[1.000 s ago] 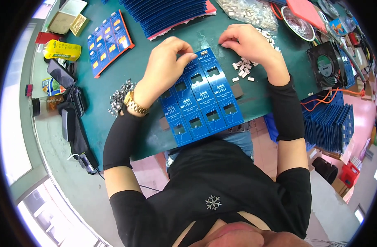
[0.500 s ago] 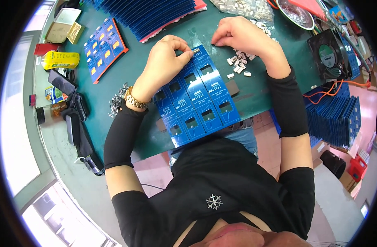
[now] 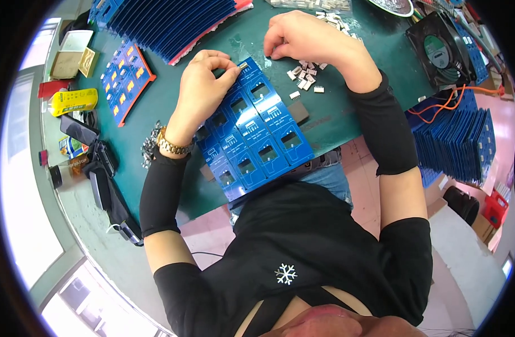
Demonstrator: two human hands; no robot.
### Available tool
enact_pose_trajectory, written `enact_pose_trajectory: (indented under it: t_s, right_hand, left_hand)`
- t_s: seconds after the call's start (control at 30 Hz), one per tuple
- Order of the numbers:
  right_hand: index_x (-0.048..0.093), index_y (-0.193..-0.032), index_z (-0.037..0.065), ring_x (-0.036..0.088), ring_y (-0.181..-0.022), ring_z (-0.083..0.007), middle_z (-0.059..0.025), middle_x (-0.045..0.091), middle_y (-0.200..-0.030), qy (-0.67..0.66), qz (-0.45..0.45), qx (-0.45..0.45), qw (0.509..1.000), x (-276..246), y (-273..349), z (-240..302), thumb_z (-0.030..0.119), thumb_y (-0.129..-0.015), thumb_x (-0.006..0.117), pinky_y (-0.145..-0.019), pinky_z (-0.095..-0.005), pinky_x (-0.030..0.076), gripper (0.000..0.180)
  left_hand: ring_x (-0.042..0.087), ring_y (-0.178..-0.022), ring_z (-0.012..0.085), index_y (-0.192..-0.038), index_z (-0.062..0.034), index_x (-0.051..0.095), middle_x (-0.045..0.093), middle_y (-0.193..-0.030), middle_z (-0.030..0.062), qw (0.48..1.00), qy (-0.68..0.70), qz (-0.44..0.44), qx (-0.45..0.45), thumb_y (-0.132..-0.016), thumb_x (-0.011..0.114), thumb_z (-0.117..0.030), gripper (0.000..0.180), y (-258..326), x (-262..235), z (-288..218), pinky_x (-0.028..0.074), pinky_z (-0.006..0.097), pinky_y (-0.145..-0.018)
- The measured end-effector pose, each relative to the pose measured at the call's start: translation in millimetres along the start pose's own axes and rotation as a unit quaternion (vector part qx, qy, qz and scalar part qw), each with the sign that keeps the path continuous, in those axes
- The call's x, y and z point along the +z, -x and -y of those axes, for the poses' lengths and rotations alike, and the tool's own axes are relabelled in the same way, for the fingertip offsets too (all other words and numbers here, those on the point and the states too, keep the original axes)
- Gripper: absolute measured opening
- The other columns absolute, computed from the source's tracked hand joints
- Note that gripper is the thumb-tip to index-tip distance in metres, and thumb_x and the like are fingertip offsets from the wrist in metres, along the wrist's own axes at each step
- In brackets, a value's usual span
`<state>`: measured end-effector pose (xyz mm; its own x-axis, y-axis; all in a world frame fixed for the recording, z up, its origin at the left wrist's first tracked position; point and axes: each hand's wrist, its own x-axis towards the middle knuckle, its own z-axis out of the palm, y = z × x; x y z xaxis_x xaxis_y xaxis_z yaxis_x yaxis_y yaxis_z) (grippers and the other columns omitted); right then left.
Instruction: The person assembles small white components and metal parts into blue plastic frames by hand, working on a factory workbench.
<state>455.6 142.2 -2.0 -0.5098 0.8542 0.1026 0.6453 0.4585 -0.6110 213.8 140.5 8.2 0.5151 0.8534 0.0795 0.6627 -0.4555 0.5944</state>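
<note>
A blue circuit board panel (image 3: pixel 263 126) with rows of dark rectangular cutouts lies slanted at the table's near edge. My left hand (image 3: pixel 204 84) is over its far left corner, fingers curled and thumb tip beside a small pale connector (image 3: pixel 243 65) at the board's far edge. Whether those fingertips grip anything is hidden. Just beyond the far right corner, my right hand (image 3: pixel 305 39) is closed in a pinch low over the table; what it holds, if anything, cannot be made out. Loose white pin connectors (image 3: pixel 306 76) lie scattered beneath and beside the right hand.
A row of upright blue boards (image 3: pixel 162 25) stands at the far left, near an orange-edged board with yellow parts (image 3: pixel 124 78). Metal pieces (image 3: pixel 151 146) are heaped by my left wrist. At right are a black fan (image 3: pixel 440 53), an orange cable (image 3: pixel 443 112) and more stacked boards (image 3: pixel 454 146).
The whole view has shifted, so the table's things appear farther left. Both hands keep nearly the same places relative to the board, still with curled fingers.
</note>
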Motion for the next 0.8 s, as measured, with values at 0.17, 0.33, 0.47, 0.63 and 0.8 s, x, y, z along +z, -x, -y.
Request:
enact_pose_trajectory:
  t_s: [0.17,0.33,0.47,0.63,0.8]
  right_hand:
    - [0.074,-0.086,0.006,0.064,-0.077,-0.0233,-0.0080,0.061,-0.081,0.020,-0.030,-0.041,0.999,3.0,0.0,-4.8,0.009,-0.077,0.073,-0.068,-0.0344,0.050,0.010]
    - [0.074,-0.086,0.006,0.064,-0.076,-0.0242,-0.0078,0.062,-0.082,0.009,-0.004,0.014,1.000,3.6,-1.0,-0.9,0.010,-0.078,0.073,-0.068,-0.0344,0.050,0.010]
    - [0.074,-0.086,0.006,0.064,-0.076,-0.0246,-0.0081,0.062,-0.082,0.008,-0.001,0.015,1.000,1.1,0.0,1.3,0.011,-0.078,0.072,-0.069,-0.0346,0.050,0.010]
    - [0.071,-0.087,0.005,0.064,-0.078,-0.0259,-0.0091,0.063,-0.084,0.042,-0.065,-0.055,0.995,4.7,-2.4,-0.9,0.011,-0.080,0.071,-0.069,-0.0341,0.051,0.010]
    - [0.070,-0.089,0.005,0.064,-0.078,-0.0261,-0.0094,0.065,-0.086,0.021,-0.106,-0.075,0.991,5.5,-2.4,0.3,0.011,-0.081,0.070,-0.069,-0.0340,0.051,0.010]
  left_hand:
    - [0.062,-0.100,0.0257,-0.086,-0.0019,0.072,0.066,-0.108,0.0125,1.000,0.001,0.007,-0.008,-0.081,0.071,-0.019,0.018,-3.1,-3.2,-0.3,0.048,0.034,-0.088]
    - [0.062,-0.100,0.0250,-0.085,-0.0018,0.072,0.066,-0.107,0.0126,1.000,0.001,0.006,-0.007,-0.081,0.072,-0.019,0.018,-0.1,-0.5,-1.0,0.048,0.034,-0.088]
    - [0.063,-0.099,0.0222,-0.087,-0.0007,0.072,0.066,-0.109,0.0102,1.000,-0.004,0.007,0.002,-0.081,0.072,-0.017,0.018,0.6,-0.2,-1.8,0.046,0.031,-0.089]
    - [0.063,-0.098,0.0232,-0.085,-0.0019,0.072,0.067,-0.105,0.0099,0.999,-0.043,-0.018,0.019,-0.080,0.072,-0.016,0.015,3.0,4.0,-2.6,0.047,0.032,-0.089]
    - [0.061,-0.093,0.0272,-0.078,-0.0056,0.072,0.069,-0.098,0.0080,0.997,-0.063,-0.041,0.015,-0.077,0.071,-0.018,0.012,3.2,8.2,-2.9,0.047,0.037,-0.087]
